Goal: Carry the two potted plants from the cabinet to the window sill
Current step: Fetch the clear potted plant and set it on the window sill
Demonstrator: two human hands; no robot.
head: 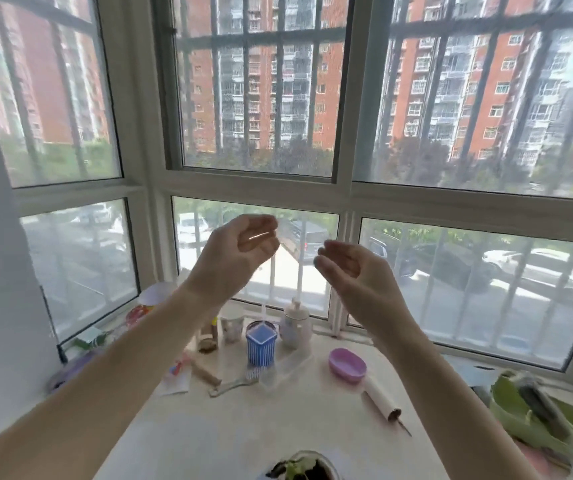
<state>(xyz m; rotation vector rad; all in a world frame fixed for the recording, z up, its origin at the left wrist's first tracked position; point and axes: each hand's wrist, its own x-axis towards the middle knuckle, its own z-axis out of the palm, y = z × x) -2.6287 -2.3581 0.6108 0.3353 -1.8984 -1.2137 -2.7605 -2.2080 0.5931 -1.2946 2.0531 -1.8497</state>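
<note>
Head view, the only one. Both hands up at mid-frame against the lower window panes: left hand (240,251) and right hand (351,271), palms half turned toward each other, close but not touching. On both, fingers (261,228) loosely curled, pinching nothing, holding nothing.

Down at the bottom centre edge, cut off by the frame: one potted plant (304,467), dark soil and small green leaves in a round pot, standing on the pale window sill (243,427). Well below the fingers, between the two forearms, apart from both hands. No second pot to be made out. At lower right, large green leaves (538,410), blurred; cannot tell whether potted.

Probably light enough for one hand, with a stiff wall but a tender top: loose soil, frail seedling, easily spilled if tilted. Best taken by the pot wall or just under the rim, from both sides, kept upright, never by the stem.

Farther back on the sill: blue ribbed container (261,344), purple dish (347,364), white pump bottle (295,323).
</note>
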